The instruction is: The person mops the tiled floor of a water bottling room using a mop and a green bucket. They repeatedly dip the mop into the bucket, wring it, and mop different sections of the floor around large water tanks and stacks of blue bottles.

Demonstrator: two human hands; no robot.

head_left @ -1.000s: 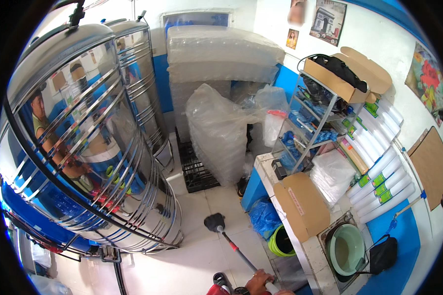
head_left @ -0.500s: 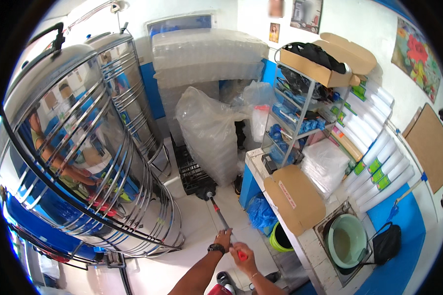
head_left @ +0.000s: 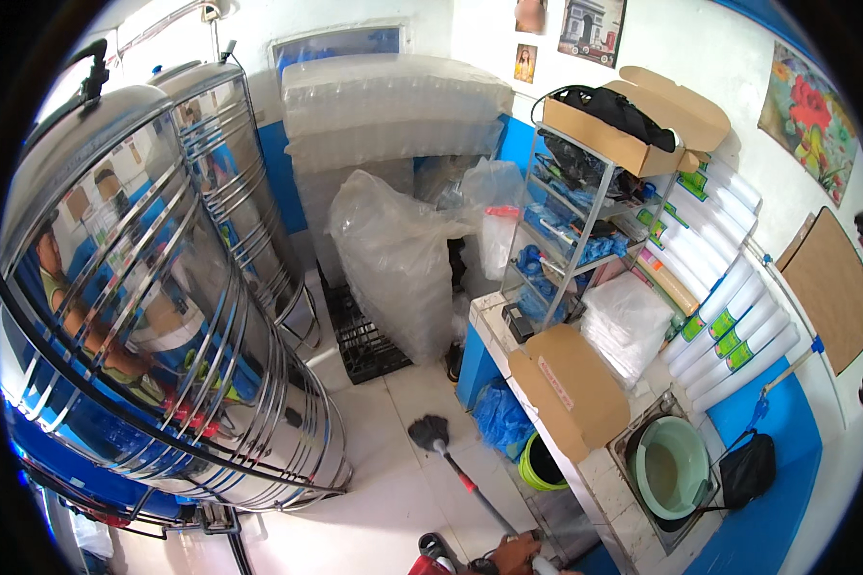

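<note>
A mop with a dark, shaggy head (head_left: pixel 430 432) rests on the light tiled floor. Its grey handle (head_left: pixel 494 511), with a red collar, slants toward me to the lower edge. My left hand (head_left: pixel 516 553), a dark watch at its wrist, is closed round the handle. Only a sliver of what seems to be my right hand (head_left: pixel 571 572) shows at the lower edge, near the handle's upper part; its fingers are hidden. Beyond the mop head stands a black plastic pallet (head_left: pixel 366 343) under plastic-wrapped goods (head_left: pixel 393 259).
Large shiny tanks with metal rails (head_left: pixel 192 335) fill the left. On the right, a tiled counter (head_left: pixel 585 489) carries flattened cardboard (head_left: pixel 571 383), a rack (head_left: pixel 585 230) and a sink with a green basin (head_left: pixel 674 465). A yellow-green bucket (head_left: pixel 537 470) and blue bag (head_left: pixel 501 417) sit beside the counter.
The mop head has come back from the black pallet toward me and slightly right. Both hands have moved down and right, with my right hand now almost out of the picture.
</note>
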